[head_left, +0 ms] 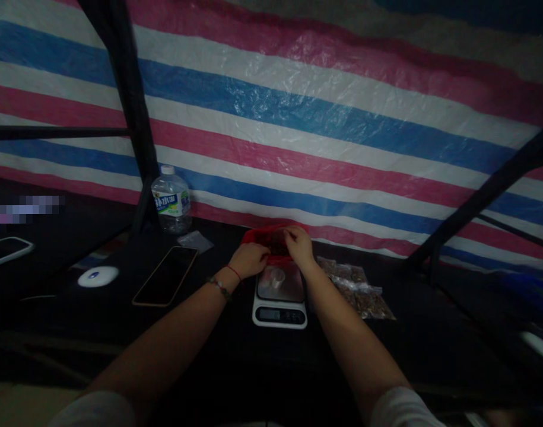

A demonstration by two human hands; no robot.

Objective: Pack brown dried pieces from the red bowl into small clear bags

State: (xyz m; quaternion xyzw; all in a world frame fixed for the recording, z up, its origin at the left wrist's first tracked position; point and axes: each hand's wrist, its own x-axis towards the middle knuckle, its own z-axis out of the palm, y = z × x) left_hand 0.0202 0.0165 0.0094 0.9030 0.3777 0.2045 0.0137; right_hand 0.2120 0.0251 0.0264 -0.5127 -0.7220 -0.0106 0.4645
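Note:
Beyond a white kitchen scale (pixel 280 315) lies an open red plastic bag (pixel 253 236) with dark brown contents. My left hand (pixel 250 259) is at its front left edge, fingers bent together and tips in shadow. My right hand (pixel 299 244) is over its right side, thumb and fingers pinched together. Something brownish and partly see-through shows between the hands, too dim to make out. On the scale's metal plate stands a small clear cup (pixel 277 276). The scale's display is unreadable from here.
Right of the scale lie several clear zip bags (pixel 364 299) of brown bits. To the left are a phone (pixel 167 277), an empty-looking clear bag (pixel 195 241), a white oval device (pixel 98 276) and a large plastic bottle (pixel 171 201). Dark frame posts flank the striped sheet (pixel 298 107).

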